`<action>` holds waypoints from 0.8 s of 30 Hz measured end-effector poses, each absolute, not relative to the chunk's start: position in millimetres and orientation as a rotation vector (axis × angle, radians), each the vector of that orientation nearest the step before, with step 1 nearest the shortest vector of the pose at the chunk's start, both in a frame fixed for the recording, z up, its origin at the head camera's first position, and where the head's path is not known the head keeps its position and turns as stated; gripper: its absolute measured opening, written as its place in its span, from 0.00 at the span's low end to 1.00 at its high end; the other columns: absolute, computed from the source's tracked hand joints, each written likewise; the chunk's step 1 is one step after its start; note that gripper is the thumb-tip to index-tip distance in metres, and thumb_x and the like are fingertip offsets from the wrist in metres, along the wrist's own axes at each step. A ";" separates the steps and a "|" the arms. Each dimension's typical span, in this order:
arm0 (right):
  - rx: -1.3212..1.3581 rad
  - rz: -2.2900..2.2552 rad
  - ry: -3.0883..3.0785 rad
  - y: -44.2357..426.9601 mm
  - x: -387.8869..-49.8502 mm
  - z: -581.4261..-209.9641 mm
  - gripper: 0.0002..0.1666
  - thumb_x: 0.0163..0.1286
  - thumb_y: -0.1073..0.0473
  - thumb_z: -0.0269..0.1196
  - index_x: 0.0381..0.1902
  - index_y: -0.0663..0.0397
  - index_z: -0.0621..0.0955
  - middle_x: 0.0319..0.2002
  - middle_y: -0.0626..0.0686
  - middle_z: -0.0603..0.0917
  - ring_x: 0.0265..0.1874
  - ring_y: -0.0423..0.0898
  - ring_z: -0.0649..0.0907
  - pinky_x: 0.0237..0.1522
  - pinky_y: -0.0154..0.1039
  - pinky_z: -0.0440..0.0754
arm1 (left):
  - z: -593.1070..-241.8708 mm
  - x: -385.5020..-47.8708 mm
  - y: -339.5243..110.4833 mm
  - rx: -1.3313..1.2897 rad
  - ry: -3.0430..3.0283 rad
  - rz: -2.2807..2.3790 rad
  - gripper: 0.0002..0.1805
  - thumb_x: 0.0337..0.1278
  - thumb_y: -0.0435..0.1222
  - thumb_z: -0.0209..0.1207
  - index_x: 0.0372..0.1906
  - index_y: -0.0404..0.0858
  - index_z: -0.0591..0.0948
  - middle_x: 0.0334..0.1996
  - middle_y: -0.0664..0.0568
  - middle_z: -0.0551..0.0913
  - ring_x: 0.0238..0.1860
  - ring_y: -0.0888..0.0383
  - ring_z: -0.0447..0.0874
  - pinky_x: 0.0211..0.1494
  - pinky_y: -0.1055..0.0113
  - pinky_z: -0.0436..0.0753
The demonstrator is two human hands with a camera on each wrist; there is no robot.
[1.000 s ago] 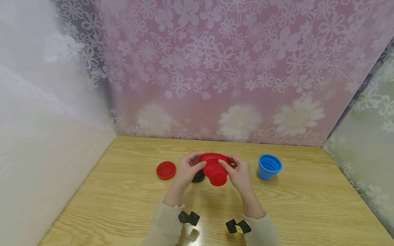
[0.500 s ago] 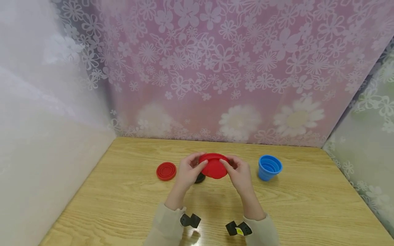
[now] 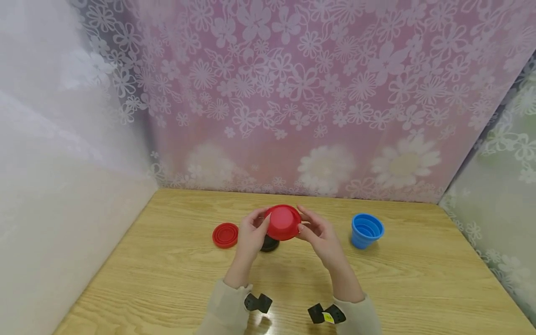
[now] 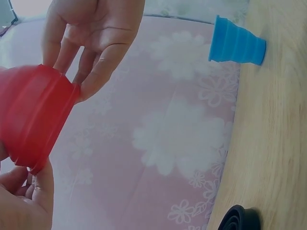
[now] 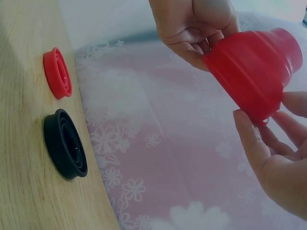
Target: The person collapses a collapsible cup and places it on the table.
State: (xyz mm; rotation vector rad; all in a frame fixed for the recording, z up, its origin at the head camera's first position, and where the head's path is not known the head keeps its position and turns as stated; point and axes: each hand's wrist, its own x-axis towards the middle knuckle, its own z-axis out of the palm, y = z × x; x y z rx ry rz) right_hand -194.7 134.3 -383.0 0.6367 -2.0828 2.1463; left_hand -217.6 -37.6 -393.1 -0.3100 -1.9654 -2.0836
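from where i sit, the ribbed red cup [image 3: 282, 219] is up off the desk [image 3: 418, 265], base towards me, mouth turned towards the floral curtain [image 3: 293, 116]. i have it by the rim on both sides: the left hand [image 3: 250, 235] pinches its edge between thumb and fingers, and the right hand [image 3: 321, 237] does the same opposite, its fingertips set lightly.

i'd judge it light, soft silicone, grippy and hard to break. the walls should fold under a squeeze, so the thicker rim looks the best hold; the stepped sides would likely give.

for edges, the desk's far edge meets the curtain and its left edge meets a pale panel [image 3: 75, 153], so i'd mind reaching deep. the black folded cup [image 3: 269, 245] lies below, partly behind the left hand; the red folded cup [image 3: 225, 235] sits beyond it towards the left edge, and the blue cup [image 3: 365, 231] stands upright towards the far right corner. i judge the easiest room is towards the near edge.
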 end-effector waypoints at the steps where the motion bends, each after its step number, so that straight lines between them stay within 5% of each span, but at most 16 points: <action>1: 0.657 2.144 -2.080 134.9 -194.6 -383.4 0.26 0.63 0.70 0.54 0.59 0.70 0.64 0.49 0.65 0.72 0.40 0.45 0.79 0.38 0.42 0.79 | -392.5 -216.9 -37.6 -0.300 -1.964 -2.094 0.12 0.52 0.27 0.56 0.43 0.26 0.78 0.32 0.42 0.79 0.27 0.63 0.76 0.29 0.74 0.77; 10: 0.518 2.153 -2.052 134.3 -195.7 -385.8 0.21 0.62 0.72 0.53 0.54 0.75 0.68 0.41 0.49 0.78 0.35 0.43 0.80 0.36 0.38 0.80 | -388.4 -212.9 -37.6 -0.319 -2.002 -2.273 0.17 0.54 0.33 0.57 0.48 0.28 0.76 0.36 0.43 0.78 0.31 0.56 0.82 0.31 0.65 0.81; 17: 0.246 2.153 -2.023 130.4 -197.6 -385.6 0.17 0.62 0.73 0.54 0.50 0.72 0.72 0.40 0.61 0.77 0.31 0.45 0.80 0.32 0.38 0.80 | -385.8 -210.7 -42.1 -0.541 -1.974 -2.517 0.25 0.54 0.27 0.54 0.59 0.29 0.66 0.46 0.41 0.72 0.40 0.52 0.80 0.36 0.60 0.80; 24: 0.133 2.094 -2.037 126.2 -198.6 -387.8 0.17 0.61 0.72 0.55 0.50 0.70 0.73 0.44 0.66 0.76 0.31 0.42 0.80 0.31 0.36 0.80 | -385.4 -211.1 -42.3 -0.589 -1.950 -2.562 0.24 0.54 0.26 0.53 0.58 0.30 0.67 0.49 0.41 0.71 0.40 0.53 0.79 0.38 0.56 0.79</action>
